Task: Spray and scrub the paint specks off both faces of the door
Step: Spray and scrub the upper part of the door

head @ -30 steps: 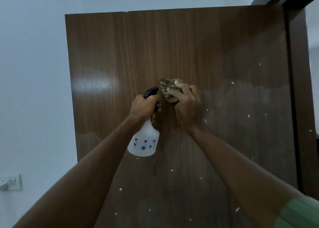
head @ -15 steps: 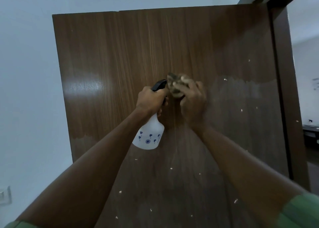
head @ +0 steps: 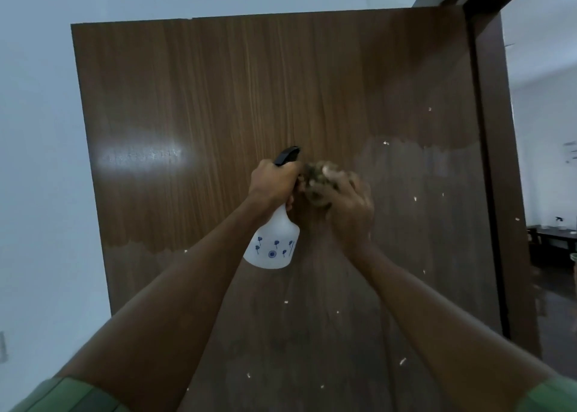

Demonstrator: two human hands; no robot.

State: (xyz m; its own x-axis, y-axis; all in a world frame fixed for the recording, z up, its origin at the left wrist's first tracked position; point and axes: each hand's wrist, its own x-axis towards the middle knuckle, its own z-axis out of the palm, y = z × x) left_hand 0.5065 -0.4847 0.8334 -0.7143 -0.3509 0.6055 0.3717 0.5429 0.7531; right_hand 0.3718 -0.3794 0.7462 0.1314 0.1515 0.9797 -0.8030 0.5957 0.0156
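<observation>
Left hand (head: 274, 182) wrapped round the neck of the bottle (head: 272, 244), fingers curled at the black trigger head (head: 287, 155), nozzle aimed at the door (head: 218, 99). Right hand (head: 346, 202) just beside it, fingers curled over the scrubber (head: 315, 174), pressing that wad flat against the wood; blurred here, so exact finger lay hard to read. Bottle hanging below the left fist, close to the door, contact not clear.

Door standing open, this face square to the camera, frame (head: 499, 162) at its right edge. Upper part glossy and clean-looking, with a bright glare patch at left. Lower and right parts duller, filmed over, dotted with pale specks (head: 414, 198), more of them scattered low down and near the right edge. Far face not in view.

Handling, as a judgement: bottle probably light plastic, translucent and likely part full, best held high at the neck so one finger can work the trigger; wet plastic may turn slippery. Scrubber soft and springy, crushing easily, so best bunched in the palm and driven with fingertips over each speck. Door stiff but hinged, liable to swing away under hard pushing; laminate face smooth, wet film likely to make the pad skate. Much of this face apparently left to scrub.
</observation>
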